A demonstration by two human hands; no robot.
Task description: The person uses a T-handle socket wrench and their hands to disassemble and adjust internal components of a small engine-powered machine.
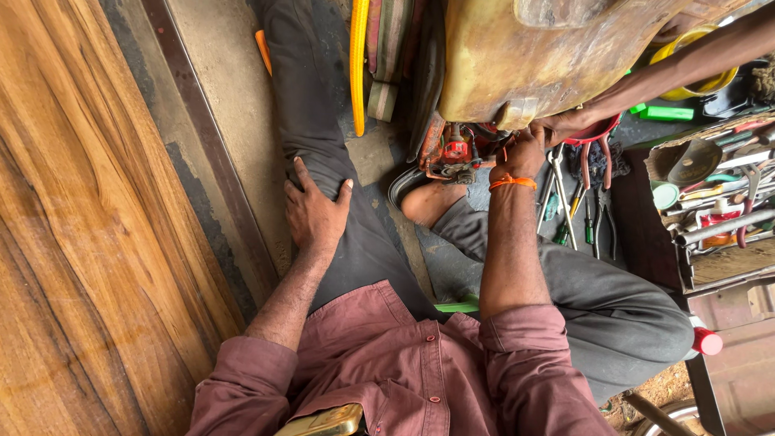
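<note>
Engine part (454, 151), red and orange, grimy, sits just left of right hand (523, 152), under a dented brass-coloured tank (517, 56); right hand's grip unclear. Left hand (315, 211) spread flat on dark trouser thigh (323, 137).

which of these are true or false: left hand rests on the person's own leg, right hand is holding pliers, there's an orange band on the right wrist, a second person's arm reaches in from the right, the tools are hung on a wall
1. The left hand rests on the person's own trouser leg. True.
2. The right hand holds pliers. False: it is at the small red engine part under the yellowish tank; the pliers lie beside it.
3. An orange band circles the right wrist. True.
4. Another person's arm reaches in from the right. True.
5. The tools hang on a wall. False: they lie on the ground and in an open tray.
</note>
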